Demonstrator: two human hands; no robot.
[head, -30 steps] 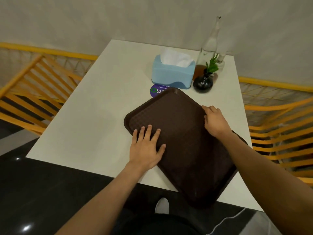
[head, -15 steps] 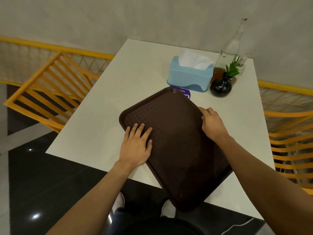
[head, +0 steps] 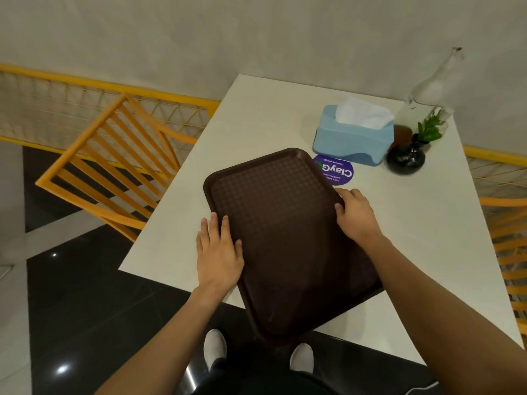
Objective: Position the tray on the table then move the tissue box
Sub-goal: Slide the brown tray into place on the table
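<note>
A pale grey wall (head: 256,38) backs a white table (head: 413,238), with orange slatted chairs (head: 114,172) on either side and a dark glossy floor (head: 85,309) below. The largest thing on the table is the tray (head: 285,238): dark brown, rectangular with rounded corners, a raised rim and a fine grid texture across its base. It lies skewed on the table's near half, its near corner hanging out past the near edge above two white shoes (head: 215,349), its far corner just beside a purple round sticker (head: 336,171).

The left hand (head: 219,252) lies flat and spread on the tray's left rim, palm down, fingers (head: 225,226) extended partly onto the tray and partly over the table; it presses rather than grips. The right hand (head: 356,218) curls over the tray's right rim, its fingers (head: 340,208) bent around that edge in a light hold.

Toward the table's far right corner stands the tissue box (head: 353,138), light blue with a white tissue sticking up from the top, just behind the sticker and apart from the tray. Right of it are a small black vase (head: 406,159) with a green sprig and a clear glass bottle (head: 427,92).
</note>
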